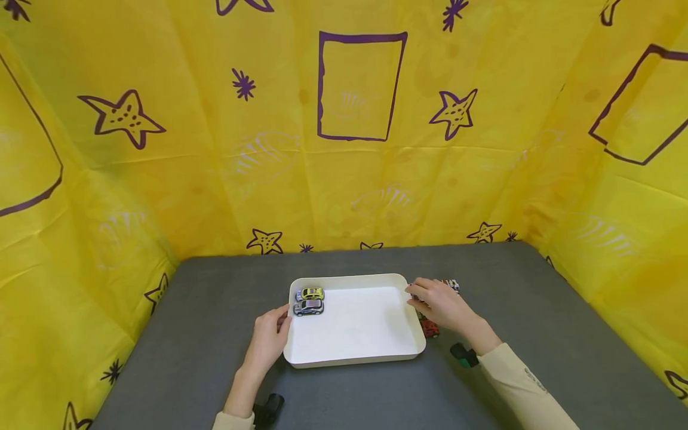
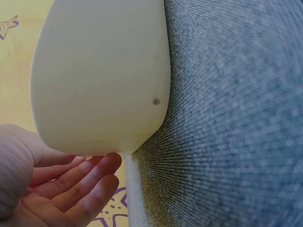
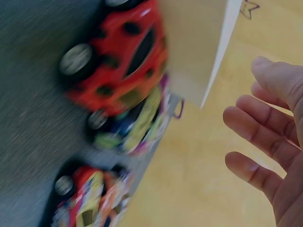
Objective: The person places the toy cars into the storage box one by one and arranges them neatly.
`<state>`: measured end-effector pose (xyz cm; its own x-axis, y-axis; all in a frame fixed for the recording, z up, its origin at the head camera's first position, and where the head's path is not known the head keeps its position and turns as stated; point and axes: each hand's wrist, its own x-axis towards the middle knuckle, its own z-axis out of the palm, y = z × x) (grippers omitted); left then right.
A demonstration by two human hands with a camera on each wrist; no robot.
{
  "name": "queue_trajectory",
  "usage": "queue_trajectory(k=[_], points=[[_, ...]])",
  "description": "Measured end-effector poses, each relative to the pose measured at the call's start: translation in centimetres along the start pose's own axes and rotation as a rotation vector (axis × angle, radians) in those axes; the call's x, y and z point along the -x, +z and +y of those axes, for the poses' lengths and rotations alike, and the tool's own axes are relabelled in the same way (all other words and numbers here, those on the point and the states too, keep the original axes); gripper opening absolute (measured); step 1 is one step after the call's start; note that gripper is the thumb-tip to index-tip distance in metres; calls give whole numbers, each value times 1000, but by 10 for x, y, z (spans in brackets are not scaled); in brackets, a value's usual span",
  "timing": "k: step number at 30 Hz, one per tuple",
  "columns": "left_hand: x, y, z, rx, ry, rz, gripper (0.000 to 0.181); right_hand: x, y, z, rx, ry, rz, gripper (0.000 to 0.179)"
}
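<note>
Yellow cloth walls (image 1: pixel 188 200), 3 sides, creased; purple starfish (image 1: pixel 126 118), box outlines (image 1: pixel 362 39), pale fish prints (image 1: pixel 384 200). Dark grey tabletop (image 1: pixel 220 292) below.

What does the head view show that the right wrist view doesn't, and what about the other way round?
Only the head view shows the person's left hand at one end of the off-white rectangular tray, and the yellow toy car and silver-grey toy car inside it.

Only the right wrist view shows the palm side of the right hand and the silver-hubbed wheels of the black-spotted red toy car.

Both show the tray, red car, right hand, dark grey tabletop and yellow cloth with purple drawings.
</note>
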<state>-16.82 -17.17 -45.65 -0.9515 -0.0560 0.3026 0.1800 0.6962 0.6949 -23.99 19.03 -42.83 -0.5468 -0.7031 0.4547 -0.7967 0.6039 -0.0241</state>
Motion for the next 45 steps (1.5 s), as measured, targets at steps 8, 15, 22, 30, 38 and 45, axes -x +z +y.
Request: queue_trajectory(k=[8,15,22,30,38,45], points=[[0,0,0,-4,-5,-20,27,27,-3,13,39,54,23,23],[-1,2,-2,7,-13,-10,28,43,-6,22,47,57,48,22],[0,1,-2,7,-14,-13,28,60,-8,30,74,68,54,23],[0,2,-1,2,-24,-11,28,73,-11,36,99,124,24,30],[0,1,-1,4,-21,-10,29,84,-12,42,74,222,-43,29],[0,1,-1,7,-12,-9,28,92,-14,48,12,285,-92,28]])
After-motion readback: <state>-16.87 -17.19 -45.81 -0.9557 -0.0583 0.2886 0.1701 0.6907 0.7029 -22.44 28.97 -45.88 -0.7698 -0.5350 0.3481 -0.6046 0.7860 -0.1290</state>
